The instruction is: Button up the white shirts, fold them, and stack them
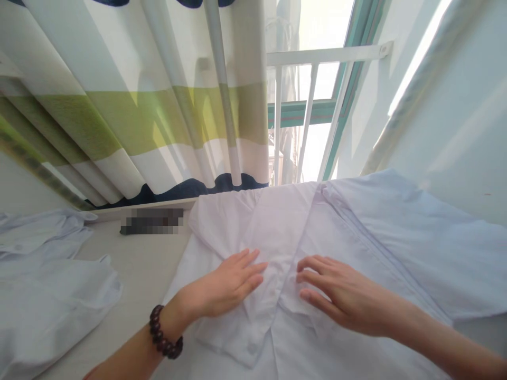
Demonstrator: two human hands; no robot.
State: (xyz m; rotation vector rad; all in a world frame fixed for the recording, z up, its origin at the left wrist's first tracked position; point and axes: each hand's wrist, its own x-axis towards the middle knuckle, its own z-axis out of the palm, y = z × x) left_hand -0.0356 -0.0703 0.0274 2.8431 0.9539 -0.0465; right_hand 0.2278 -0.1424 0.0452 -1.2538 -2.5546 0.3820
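A white garment (281,221), seemingly a coat or shirt with a sleeve folded inward, lies spread over the surface before me. My left hand (233,279) rests palm down on the folded sleeve (253,332), fingers stretched out and apart. A button shows near the sleeve's lower end. To the right, my right hand (332,287) is over the garment's middle, its fingers apart and slightly bent, holding nothing. Whether its fingertips touch the cloth I cannot tell. The other sleeve (428,237) reaches out toward the right wall.
More white clothing (47,301) lies at the left on the pale surface (150,264). A dark, blurred-out object (152,221) sits near the back edge. Behind are a striped curtain (178,116), a white railing (328,55) and a window. A white wall (467,132) stands at the right.
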